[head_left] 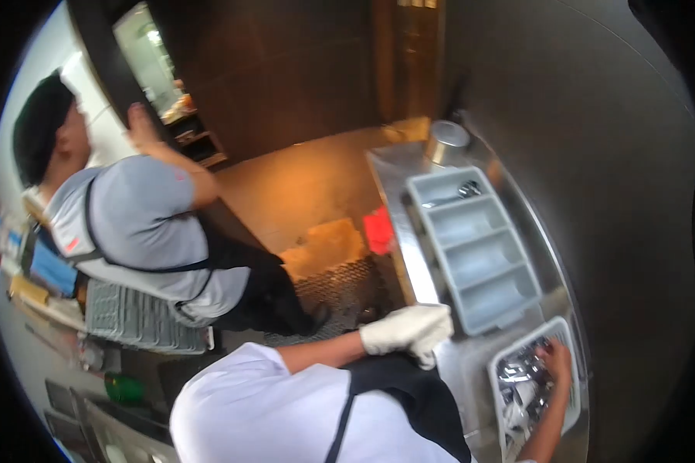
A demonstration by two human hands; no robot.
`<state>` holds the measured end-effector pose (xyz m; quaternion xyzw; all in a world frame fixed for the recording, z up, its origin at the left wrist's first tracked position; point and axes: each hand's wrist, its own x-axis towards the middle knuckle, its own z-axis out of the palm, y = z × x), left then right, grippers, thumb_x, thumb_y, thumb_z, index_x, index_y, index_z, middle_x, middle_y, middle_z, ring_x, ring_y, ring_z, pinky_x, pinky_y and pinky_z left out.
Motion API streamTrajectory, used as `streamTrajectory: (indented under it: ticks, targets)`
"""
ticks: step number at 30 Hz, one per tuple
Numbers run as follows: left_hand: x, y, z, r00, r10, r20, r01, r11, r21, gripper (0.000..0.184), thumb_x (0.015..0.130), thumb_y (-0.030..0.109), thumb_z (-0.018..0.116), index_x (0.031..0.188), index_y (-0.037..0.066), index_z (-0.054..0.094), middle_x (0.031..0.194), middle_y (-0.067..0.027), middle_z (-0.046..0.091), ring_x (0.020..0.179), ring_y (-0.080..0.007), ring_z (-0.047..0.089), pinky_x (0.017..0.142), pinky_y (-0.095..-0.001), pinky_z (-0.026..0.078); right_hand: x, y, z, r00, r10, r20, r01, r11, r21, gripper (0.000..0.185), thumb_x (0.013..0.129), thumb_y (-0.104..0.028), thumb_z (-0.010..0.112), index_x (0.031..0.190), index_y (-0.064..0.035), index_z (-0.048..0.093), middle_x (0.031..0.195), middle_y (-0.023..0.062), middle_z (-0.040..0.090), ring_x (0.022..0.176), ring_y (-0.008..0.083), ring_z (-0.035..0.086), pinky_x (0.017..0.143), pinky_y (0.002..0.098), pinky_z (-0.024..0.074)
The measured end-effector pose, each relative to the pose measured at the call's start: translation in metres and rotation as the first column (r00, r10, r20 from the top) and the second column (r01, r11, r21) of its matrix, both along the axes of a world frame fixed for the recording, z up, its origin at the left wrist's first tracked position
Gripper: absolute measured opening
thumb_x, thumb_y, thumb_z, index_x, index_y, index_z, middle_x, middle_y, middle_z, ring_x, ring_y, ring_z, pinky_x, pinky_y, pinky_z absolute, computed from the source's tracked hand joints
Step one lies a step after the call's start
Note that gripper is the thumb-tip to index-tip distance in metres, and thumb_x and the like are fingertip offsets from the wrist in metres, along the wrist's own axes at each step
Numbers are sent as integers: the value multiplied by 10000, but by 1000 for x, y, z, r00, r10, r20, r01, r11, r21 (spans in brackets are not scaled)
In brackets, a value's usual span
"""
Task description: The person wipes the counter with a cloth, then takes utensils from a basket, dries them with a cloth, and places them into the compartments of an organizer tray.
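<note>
My left hand [406, 332] is wrapped in white fabric, a cloth or a glove, at the steel counter's near edge. The fabric hides its fingers. Over on the right, my right hand [557, 361] reaches into a pale plastic bin [496, 386] of jumbled metal cutlery [520, 369]. Its fingers curl down onto the pieces at the bin's far side. Beyond the bin lies a grey cutlery tray [483, 198] with several compartments. A few shiny pieces [469, 189] sit in its far compartment.
A metal canister [448, 140] stands at the far end of the steel counter [463, 359]. To the left is a co-worker [135, 216] in a grey shirt and dark cap, one arm raised. Grey racks [143, 316] are beside them. A perforated mat [336, 297] covers part of the floor.
</note>
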<state>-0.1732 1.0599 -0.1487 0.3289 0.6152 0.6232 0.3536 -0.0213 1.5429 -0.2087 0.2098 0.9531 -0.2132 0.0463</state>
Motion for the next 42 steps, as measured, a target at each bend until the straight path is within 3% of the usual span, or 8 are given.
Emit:
streamTrajectory:
  ticks: [2,4,16,21,26,29,33,42]
  targets:
    - [5,-1,-1,875,-151,461,47,972,230,331,744,276,710,834,64,471,741,-46,419,623,-225,416,546,-426,353,7,13,-24,999,-8,-35,5,996,-88,210,814,-72,762,988,-26,654,856,125,723,807,248,696,733,382,521]
    - [11,2,-5,258,-465,847,-146,848,510,215,906,260,539,846,74,448,743,-44,326,613,-224,326,567,-435,295,14,18,-48,983,36,-179,-65,985,-159,201,808,-29,742,987,-34,651,843,126,714,772,266,696,714,394,520]
    - [9,37,71,550,-115,827,-2,990,139,482,1089,452,309,703,176,391,566,18,292,420,-153,287,397,-343,259,25,37,-22,985,-91,-145,15,890,-456,218,722,145,669,864,-19,695,816,43,684,673,122,627,604,280,510]
    - [-3,49,45,568,-135,812,-18,984,177,458,1073,454,352,705,192,424,558,30,320,420,-138,318,400,-341,278,40,24,21,906,109,-409,-76,992,96,244,715,149,608,881,6,714,799,144,688,753,230,676,699,340,524]
    - [-19,42,33,999,-35,-35,29,985,-169,289,685,305,659,795,42,614,737,-126,597,638,-235,592,614,-379,489,57,-35,110,891,63,-450,79,954,291,211,784,68,663,966,-20,725,1001,167,717,973,356,679,884,437,504]
    - [-3,67,53,797,-192,-572,60,968,-242,286,609,239,706,762,0,669,688,-154,629,605,-228,591,597,-361,484,71,-50,146,858,-58,-510,190,959,212,171,887,7,635,1042,0,706,1019,154,720,955,320,699,846,392,534]
    - [23,84,79,905,-120,-409,48,982,-183,149,730,95,716,681,-6,618,608,-66,606,549,-132,567,541,-282,462,98,-46,146,783,-305,-543,387,921,40,182,928,-84,663,1094,-36,720,953,140,748,869,239,727,789,345,539]
    - [21,143,99,167,-386,-907,195,915,-353,175,651,159,682,561,140,534,599,-94,583,598,-246,637,494,-371,404,110,-52,159,667,-573,-477,446,819,-361,234,932,-121,652,1130,-11,712,976,87,748,841,130,680,695,288,574]
